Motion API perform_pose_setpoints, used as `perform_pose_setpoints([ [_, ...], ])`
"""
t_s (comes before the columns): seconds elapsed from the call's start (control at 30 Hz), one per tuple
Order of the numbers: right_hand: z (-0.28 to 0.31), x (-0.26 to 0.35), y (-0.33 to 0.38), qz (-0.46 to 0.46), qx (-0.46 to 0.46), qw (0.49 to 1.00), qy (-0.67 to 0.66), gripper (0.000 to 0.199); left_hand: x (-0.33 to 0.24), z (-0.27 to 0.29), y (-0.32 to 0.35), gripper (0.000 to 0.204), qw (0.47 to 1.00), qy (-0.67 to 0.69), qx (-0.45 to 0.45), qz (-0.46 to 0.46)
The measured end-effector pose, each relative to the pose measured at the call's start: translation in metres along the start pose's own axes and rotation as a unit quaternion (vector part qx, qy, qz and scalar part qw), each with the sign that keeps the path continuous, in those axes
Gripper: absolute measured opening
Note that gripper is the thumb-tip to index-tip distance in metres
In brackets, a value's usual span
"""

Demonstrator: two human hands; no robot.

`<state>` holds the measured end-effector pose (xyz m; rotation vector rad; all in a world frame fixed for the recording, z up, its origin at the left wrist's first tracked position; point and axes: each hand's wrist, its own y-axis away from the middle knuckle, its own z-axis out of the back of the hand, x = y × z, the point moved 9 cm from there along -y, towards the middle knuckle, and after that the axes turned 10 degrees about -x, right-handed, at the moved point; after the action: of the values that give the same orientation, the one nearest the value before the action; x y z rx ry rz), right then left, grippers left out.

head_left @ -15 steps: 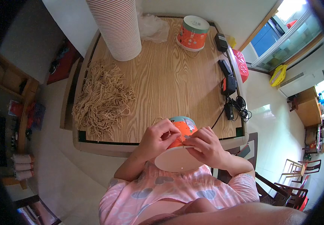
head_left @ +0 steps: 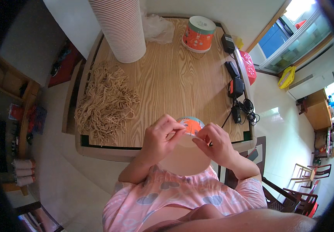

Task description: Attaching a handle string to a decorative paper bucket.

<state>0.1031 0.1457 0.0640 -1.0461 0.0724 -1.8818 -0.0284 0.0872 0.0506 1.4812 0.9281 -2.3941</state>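
Both of my hands hold an orange and teal paper bucket tipped with its pale open inside toward me, near the front edge of the wooden table. My left hand pinches the bucket's rim on the left. On the right side, my right hand grips the rim with fingertips close to the left hand's. A heap of tan strings lies on the table to the left of my hands.
A tall stack of pale paper cups stands at the back left. A finished orange bucket sits at the back beside crumpled clear plastic. Black chargers and cables line the right edge. Wooden chairs stand at the right.
The bucket has tipped more toward me, showing more of its pale inside. My fingertips have come closer together on its rim.
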Motion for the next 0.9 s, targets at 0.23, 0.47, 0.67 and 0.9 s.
perform_pose_setpoints([
  [0.23, 0.0, -0.045, -0.025, -0.187, -0.068, 0.98, -0.004, 0.021, -0.016, 0.002, -0.002, 0.011, 0.993, -0.057, -0.041, -0.09],
  [0.47, 0.012, -0.1, -0.011, -0.233, -0.163, 0.958, 0.046, 0.047, 0.009, 0.034, 0.001, 0.012, 0.956, -0.208, -0.159, -0.131],
  [0.67, -0.007, -0.087, 0.007, -0.262, -0.056, 0.96, 0.079, 0.042, 0.077, 0.032, 0.001, 0.009, 0.978, -0.183, -0.098, 0.036],
  [0.9, -0.037, -0.036, 0.045, -0.164, 0.177, 0.965, 0.107, 0.02, 0.102, 0.031, -0.013, 0.011, 0.977, -0.118, -0.106, 0.14],
])
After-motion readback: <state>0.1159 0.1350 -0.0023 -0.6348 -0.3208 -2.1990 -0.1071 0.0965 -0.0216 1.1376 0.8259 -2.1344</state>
